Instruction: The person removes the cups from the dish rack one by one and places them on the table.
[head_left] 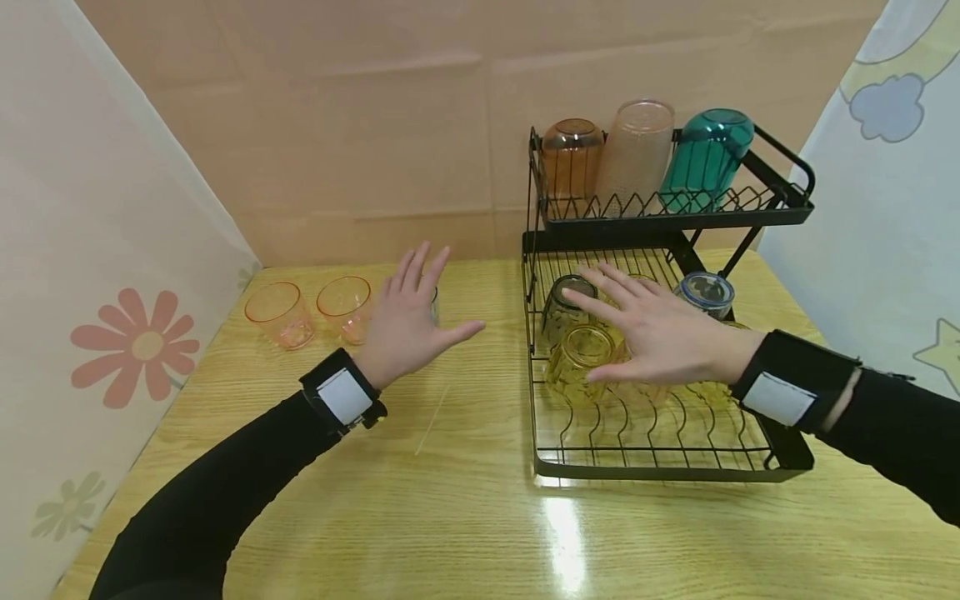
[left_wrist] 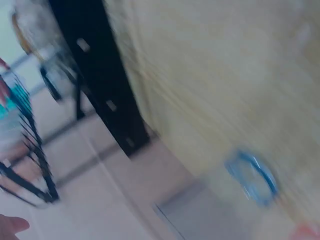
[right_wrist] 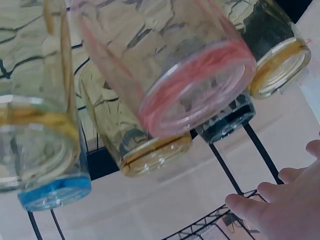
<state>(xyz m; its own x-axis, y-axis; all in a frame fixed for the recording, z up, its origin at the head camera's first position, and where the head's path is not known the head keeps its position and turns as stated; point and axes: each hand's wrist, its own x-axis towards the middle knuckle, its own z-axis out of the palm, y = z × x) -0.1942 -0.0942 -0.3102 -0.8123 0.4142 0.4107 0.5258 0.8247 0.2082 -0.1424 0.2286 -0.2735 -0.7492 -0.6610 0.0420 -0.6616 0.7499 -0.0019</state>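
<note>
Fingers spread, my left hand (head_left: 408, 321) is over the table beside two orange-rimmed glasses (head_left: 275, 302). Behind that hand, mostly hidden, stands another glass (head_left: 435, 307); in the left wrist view a blue rim (left_wrist: 270, 182) shows, blurred. My right hand (head_left: 660, 329), fingers also spread, is over the lower tier of a black dish rack (head_left: 675, 475). Upside-down glasses stand under it: yellow (head_left: 587, 354), dark (head_left: 573, 293), blue-based (head_left: 707, 292) and pink-based (right_wrist: 195, 90). The right wrist view shows the right fingers apart from these glasses. Neither hand holds anything.
On the rack's upper tier stand an amber glass (head_left: 572, 162), a tall pale pink glass (head_left: 637, 154) and a teal glass (head_left: 708, 158), all upside down. Patterned side panels (head_left: 135, 208) and a tan back wall (head_left: 360, 125) enclose the wooden table (head_left: 360, 517).
</note>
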